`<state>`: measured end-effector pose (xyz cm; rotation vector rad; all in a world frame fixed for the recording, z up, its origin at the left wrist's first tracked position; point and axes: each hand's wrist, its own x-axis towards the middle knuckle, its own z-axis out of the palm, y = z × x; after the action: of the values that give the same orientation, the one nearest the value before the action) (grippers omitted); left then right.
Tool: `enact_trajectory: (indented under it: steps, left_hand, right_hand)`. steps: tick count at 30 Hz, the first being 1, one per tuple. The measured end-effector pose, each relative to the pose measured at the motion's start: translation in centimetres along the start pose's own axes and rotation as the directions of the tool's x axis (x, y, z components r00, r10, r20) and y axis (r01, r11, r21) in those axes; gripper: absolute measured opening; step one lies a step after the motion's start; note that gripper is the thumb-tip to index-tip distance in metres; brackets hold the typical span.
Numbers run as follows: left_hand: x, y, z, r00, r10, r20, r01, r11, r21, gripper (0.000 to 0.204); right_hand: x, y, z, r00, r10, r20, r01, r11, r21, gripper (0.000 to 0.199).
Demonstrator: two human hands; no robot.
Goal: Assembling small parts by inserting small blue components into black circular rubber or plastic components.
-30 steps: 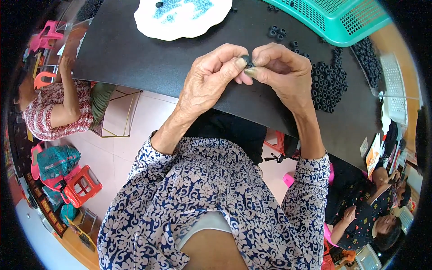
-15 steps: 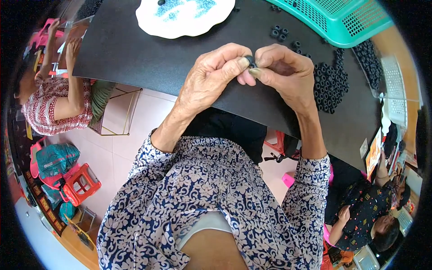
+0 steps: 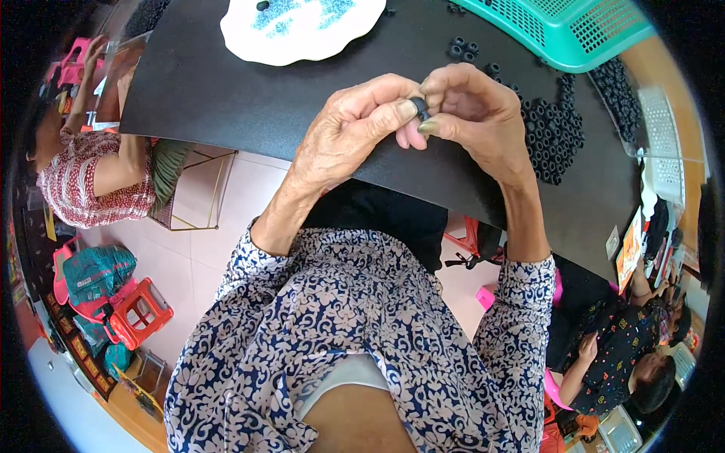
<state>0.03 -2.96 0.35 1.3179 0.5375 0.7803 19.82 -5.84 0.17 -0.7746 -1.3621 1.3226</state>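
Note:
My left hand (image 3: pixel 351 124) pinches a small black rubber part (image 3: pixel 419 106) between thumb and forefinger, above the near side of the dark table. Just to its right, my right hand (image 3: pixel 479 109) has thumb and forefinger curved apart, their tips close beside the part; whether they touch it I cannot tell. To the right of that hand lies a pile of small black ring-like parts (image 3: pixel 555 136), partly hidden behind the fingers. Several more black parts (image 3: pixel 462 49) sit in a small group farther back.
A white scalloped plate (image 3: pixel 302 45) with blue speckles stands at the far left of the table (image 3: pixel 219 98), a black piece on it. A green plastic basket (image 3: pixel 566 57) is at the far right. People sit at left and right; a red stool (image 3: pixel 142 313) stands on the floor.
My right thumb and forefinger have spread from their pinch at the black part. The part stays in my left fingers, and shows more plainly now.

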Motion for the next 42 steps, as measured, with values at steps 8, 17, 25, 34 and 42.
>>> enact_trajectory:
  steps: [8,17,25,34,42]
  left_hand:
    - [-0.2,-0.4,0.6,0.993,0.102,0.058,-0.106,0.992,0.069,0.030]
    - [-0.3,-0.3,0.7,0.988,0.153,0.035,-0.157,0.972,0.173,0.028]
    - [-0.1,-0.2,0.2,0.995,0.096,-0.021,-0.093,0.988,0.123,0.028]
    - [0.8,-1.2,0.0,0.999,0.033,-0.007,-0.033,0.989,-0.146,0.027]
    - [1.5,-0.3,-1.1,0.997,-0.059,0.044,0.066,0.978,-0.196,0.037]
  right_hand:
    - [-0.3,-0.2,-0.5,0.996,-0.053,0.076,0.056,0.998,-0.027,0.029]
    - [-0.2,0.4,-0.5,0.998,-0.052,0.035,0.053,0.998,-0.043,0.026]
    - [0.7,0.0,0.3,1.000,0.014,-0.025,-0.015,0.999,-0.048,0.023]
    - [1.6,0.7,-0.8,0.997,-0.034,-0.066,0.022,0.984,-0.174,0.022]
    - [2.0,0.4,-1.1,0.996,0.030,-0.090,-0.043,0.987,-0.154,0.028]
